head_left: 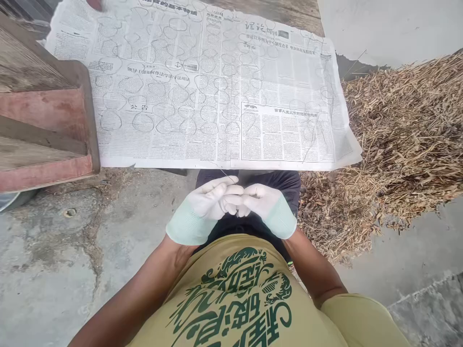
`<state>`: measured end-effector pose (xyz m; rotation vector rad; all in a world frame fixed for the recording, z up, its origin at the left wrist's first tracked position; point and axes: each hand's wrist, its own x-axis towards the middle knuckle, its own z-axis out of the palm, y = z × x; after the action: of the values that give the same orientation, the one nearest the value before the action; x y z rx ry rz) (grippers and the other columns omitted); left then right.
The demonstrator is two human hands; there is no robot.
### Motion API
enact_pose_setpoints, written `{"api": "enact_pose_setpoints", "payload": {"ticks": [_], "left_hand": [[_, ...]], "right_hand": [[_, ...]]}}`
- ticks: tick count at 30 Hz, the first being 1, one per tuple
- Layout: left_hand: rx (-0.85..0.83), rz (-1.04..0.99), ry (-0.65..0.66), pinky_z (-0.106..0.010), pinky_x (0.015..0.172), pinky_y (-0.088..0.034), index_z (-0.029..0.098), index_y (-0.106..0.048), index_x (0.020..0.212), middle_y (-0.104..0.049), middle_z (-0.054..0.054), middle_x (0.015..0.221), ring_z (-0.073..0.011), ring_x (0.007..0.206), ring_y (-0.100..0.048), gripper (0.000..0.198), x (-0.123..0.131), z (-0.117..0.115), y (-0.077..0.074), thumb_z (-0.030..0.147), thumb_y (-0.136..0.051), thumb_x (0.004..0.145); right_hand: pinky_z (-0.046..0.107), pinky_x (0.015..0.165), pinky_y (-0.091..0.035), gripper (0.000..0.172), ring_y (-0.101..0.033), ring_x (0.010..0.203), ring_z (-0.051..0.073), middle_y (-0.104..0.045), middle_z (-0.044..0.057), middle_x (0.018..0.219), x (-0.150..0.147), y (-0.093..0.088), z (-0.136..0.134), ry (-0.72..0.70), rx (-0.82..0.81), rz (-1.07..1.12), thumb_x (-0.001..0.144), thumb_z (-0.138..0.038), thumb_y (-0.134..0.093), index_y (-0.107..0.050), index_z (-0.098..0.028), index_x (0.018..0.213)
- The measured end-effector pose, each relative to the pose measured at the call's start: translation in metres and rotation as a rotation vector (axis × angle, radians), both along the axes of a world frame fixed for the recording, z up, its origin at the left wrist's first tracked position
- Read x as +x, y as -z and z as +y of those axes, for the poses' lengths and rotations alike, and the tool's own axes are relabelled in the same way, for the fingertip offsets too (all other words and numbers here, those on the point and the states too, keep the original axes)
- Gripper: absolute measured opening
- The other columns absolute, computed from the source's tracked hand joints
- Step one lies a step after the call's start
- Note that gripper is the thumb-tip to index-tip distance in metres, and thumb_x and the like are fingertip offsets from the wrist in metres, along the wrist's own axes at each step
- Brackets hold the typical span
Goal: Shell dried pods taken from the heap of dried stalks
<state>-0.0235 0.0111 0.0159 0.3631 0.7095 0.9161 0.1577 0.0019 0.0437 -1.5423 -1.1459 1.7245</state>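
Strand: A thin dark strand (227,174) stands out from my fingertips above my lap, by the near edge of the newspaper (159,156), its visible length running up to the white margin.
Long axis: Slantwise, from my fingers outward and toward my left, neither square to the paper's edge nor along it.
Nearer hand: My left hand (208,200), whose upper fingertips meet the strand's near end; my right hand (265,202) sits just beside, on the far side of that end.
Grip: Fingers of both gloves brought together and overlapping, thumbs inward; the strand disappears among them, and I cannot tell which fingertips, if any, are clamped on it.
Paper from grip: Straight ahead of me, just beyond my fingertips, spread over a wooden table (296,14) whose boards show at the far side.
Loops on paper: Rows of thin looped strands (183,94), many shaped like paired rings, cover the left and middle of the sheet, ahead of my left hand.
Loose strands: A sparse tangle (313,127) lies on the right of the sheet, ahead and to the right of my right hand, well apart from the strand at my fingers.
Flanks: Red-sided wooden furniture (39,111) to my left, dry straw (408,120) heaped on the ground to my right.
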Motion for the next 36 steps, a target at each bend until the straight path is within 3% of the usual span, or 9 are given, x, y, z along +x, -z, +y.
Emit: {"api": "enact_pose_setpoints", "payload": {"ticks": [6,10,17,21,27,31,36], "left_hand": [[-0.013,0.228,-0.173,-0.025,0.072,-0.059,0.014,-0.080,0.114,-0.079,-0.007,0.092,-0.0130,0.072,-0.068,0.035,0.001,-0.012,0.001,0.036,-0.085,0.087],[0.078,0.337,-0.103,-0.027,0.072,-0.055,0.014,-0.081,0.111,-0.070,-0.002,0.074,-0.0131,0.069,-0.061,0.034,-0.001,-0.012,0.000,0.040,-0.082,0.089],[0.159,0.572,-0.098,-0.028,0.059,-0.049,0.015,-0.080,0.090,-0.068,-0.001,0.064,-0.0129,0.058,-0.057,0.023,-0.001,-0.010,-0.012,0.037,-0.082,0.085],[0.203,0.622,-0.122,-0.026,0.056,-0.049,0.015,-0.079,0.087,-0.068,-0.001,0.064,-0.0119,0.056,-0.055,0.015,0.000,-0.009,-0.012,0.031,-0.079,0.085],[0.211,0.725,-0.146,-0.024,0.057,-0.051,0.016,-0.081,0.093,-0.071,-0.002,0.071,-0.0111,0.058,-0.057,0.014,0.001,-0.014,-0.004,0.028,-0.078,0.087],[0.227,0.690,-0.190,-0.025,0.061,-0.054,0.016,-0.081,0.092,-0.073,-0.003,0.076,-0.0117,0.060,-0.059,0.012,0.000,-0.016,0.001,0.027,-0.078,0.088],[0.308,0.347,-0.077,-0.029,0.069,-0.057,0.020,-0.081,0.116,-0.076,-0.005,0.085,-0.0150,0.067,-0.065,0.036,-0.014,-0.009,-0.001,0.044,-0.081,0.089]], "right_hand": [[0.027,0.065,-0.056,0.009,-0.071,0.069,0.014,-0.076,0.001,0.075,-0.005,0.006,-0.004,0.124,0.030,0.096,0.088,-0.026,-0.068,-0.073,-0.019,0.083],[0.028,0.068,-0.055,0.010,-0.071,0.074,0.015,-0.078,0.002,0.082,-0.005,0.015,-0.006,0.101,0.061,0.140,0.087,-0.026,-0.069,-0.076,-0.019,0.086],[0.031,0.066,-0.053,0.017,-0.065,0.066,0.016,-0.073,0.002,0.073,-0.011,0.029,-0.011,0.091,0.060,0.378,0.087,-0.035,-0.072,-0.074,-0.019,0.085],[0.030,0.060,-0.048,0.032,-0.057,0.058,0.015,-0.066,0.002,0.061,-0.015,0.037,-0.015,0.046,0.001,0.424,0.090,-0.050,-0.071,-0.069,-0.020,0.077],[0.026,0.053,-0.039,0.028,-0.051,0.051,0.012,-0.063,0.000,0.057,-0.014,0.039,-0.014,0.007,-0.060,0.357,0.085,-0.043,-0.074,-0.066,-0.019,0.073],[0.024,0.050,-0.037,0.022,-0.052,0.048,0.011,-0.064,0.000,0.054,-0.012,0.023,-0.006,0.030,-0.115,0.290,0.083,-0.034,-0.071,-0.066,-0.018,0.069],[0.024,0.049,-0.042,0.015,-0.056,0.047,0.011,-0.068,0.001,0.057,-0.010,0.009,-0.001,0.057,-0.139,0.293,0.082,-0.028,-0.069,-0.068,-0.017,0.072]]}}
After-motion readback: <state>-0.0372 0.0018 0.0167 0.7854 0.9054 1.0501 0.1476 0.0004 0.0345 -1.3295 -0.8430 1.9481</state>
